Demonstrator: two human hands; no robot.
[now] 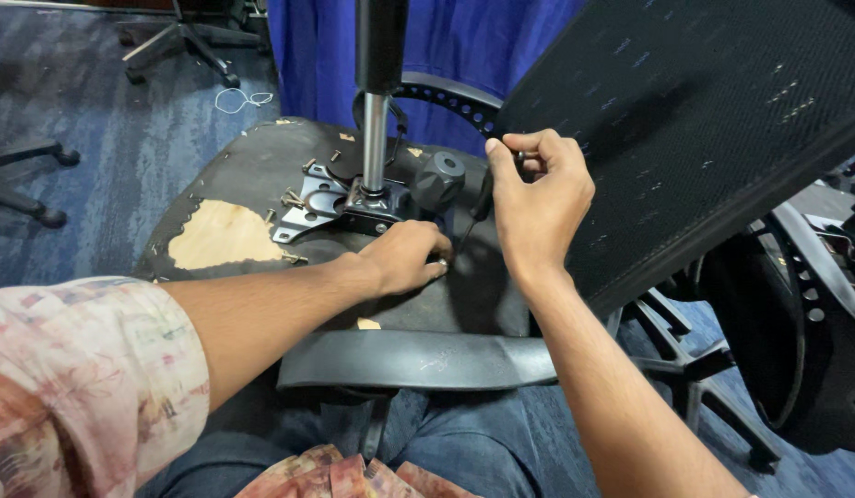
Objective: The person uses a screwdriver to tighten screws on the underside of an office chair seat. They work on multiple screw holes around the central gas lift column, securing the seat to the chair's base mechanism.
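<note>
An office chair lies upturned across my lap, its seat underside (252, 175) facing up with torn black cover and bare wood showing. A metal mechanism plate (330, 203) with the gas-lift column (375, 129) stands at the middle, a black round knob (438, 177) beside it. My left hand (404, 258) rests on the seat underside just below the knob, fingers curled against it. My right hand (536, 198) is raised and pinches a thin black hex key (481, 198) that points down toward the seat. The mesh backrest (695, 120) leans at the right.
Loose screws (309, 166) stick up around the plate. A blue curtain (464, 41) hangs behind. Other chair bases stand on the blue carpet at the far left (26, 180) and top (178, 41). Another star base (695, 369) and black chair parts (805, 304) lie at the right.
</note>
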